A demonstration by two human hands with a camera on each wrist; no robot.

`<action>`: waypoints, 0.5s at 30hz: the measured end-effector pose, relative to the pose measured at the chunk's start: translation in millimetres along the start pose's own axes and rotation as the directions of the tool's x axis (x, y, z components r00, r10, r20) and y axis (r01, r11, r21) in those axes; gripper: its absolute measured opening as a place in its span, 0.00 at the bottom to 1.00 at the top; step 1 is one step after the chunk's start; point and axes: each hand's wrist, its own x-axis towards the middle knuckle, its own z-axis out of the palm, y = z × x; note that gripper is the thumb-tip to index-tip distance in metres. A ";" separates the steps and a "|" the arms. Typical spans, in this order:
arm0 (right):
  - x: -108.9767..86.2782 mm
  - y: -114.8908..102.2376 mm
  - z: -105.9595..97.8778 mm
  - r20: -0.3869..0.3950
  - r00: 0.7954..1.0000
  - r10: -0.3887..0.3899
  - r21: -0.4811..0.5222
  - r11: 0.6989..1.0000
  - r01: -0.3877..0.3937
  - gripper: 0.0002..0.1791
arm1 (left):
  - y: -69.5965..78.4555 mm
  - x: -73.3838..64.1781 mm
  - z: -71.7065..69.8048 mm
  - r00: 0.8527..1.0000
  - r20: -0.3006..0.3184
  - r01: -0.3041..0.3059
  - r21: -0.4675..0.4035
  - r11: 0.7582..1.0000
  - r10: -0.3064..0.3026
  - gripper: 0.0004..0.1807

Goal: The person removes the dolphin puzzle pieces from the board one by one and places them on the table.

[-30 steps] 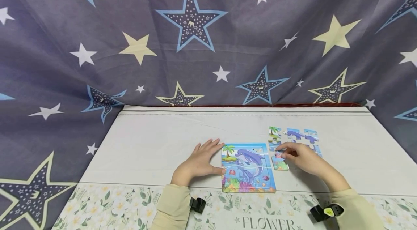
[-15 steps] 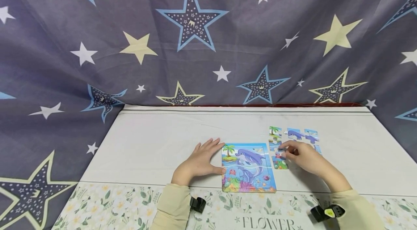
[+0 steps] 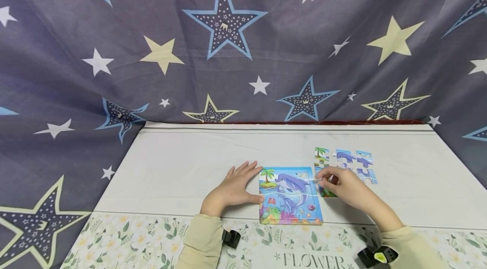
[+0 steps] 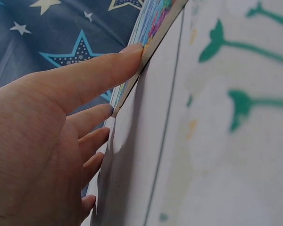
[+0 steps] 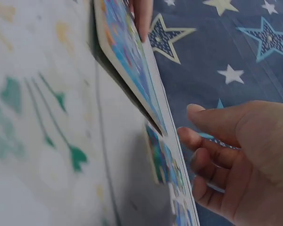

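Note:
A square dolphin puzzle board (image 3: 290, 193) lies flat on the table. My left hand (image 3: 233, 189) is spread along its left edge, with the thumb touching the board's side, as the left wrist view also shows. Right of the board, my right hand (image 3: 351, 185) hovers over loose jigsaw pieces, fingers bent loosely with the tips beside the board's right edge. In the right wrist view its thumb and index finger stand slightly apart with nothing visible between them. A palm-tree piece (image 3: 321, 153) and dolphin pieces (image 3: 344, 156) lie behind; my hand hides part of the group.
A white tablecloth (image 3: 190, 163) with a floral front band covers the table. A dark curtain (image 3: 243, 70) with printed stars hangs behind and at both sides. Black straps with small devices (image 3: 230, 239) sit at both wrists.
My right hand has shifted left toward the board's edge, uncovering more of the pieces on the right and covering part of the left column. The left hand and board stay put.

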 end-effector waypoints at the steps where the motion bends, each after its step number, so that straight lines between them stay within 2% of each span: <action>1: 0.2 -1.5 2.3 0.004 1.000 -0.006 0.006 1.000 0.006 0.07 | -0.1 0.1 0.1 1.000 0.000 -0.001 0.001 1.000 0.001 0.50; 9: -1.4 -16.8 20.0 0.024 0.999 -0.044 0.019 0.999 0.044 0.07 | -0.1 0.2 -0.1 1.000 0.001 -0.002 0.001 1.000 0.002 0.50; 15: -1.5 -26.6 31.4 0.067 0.995 -0.080 0.034 0.996 0.078 0.07 | 0.0 -0.4 0.3 1.000 0.001 0.003 0.000 1.000 -0.003 0.50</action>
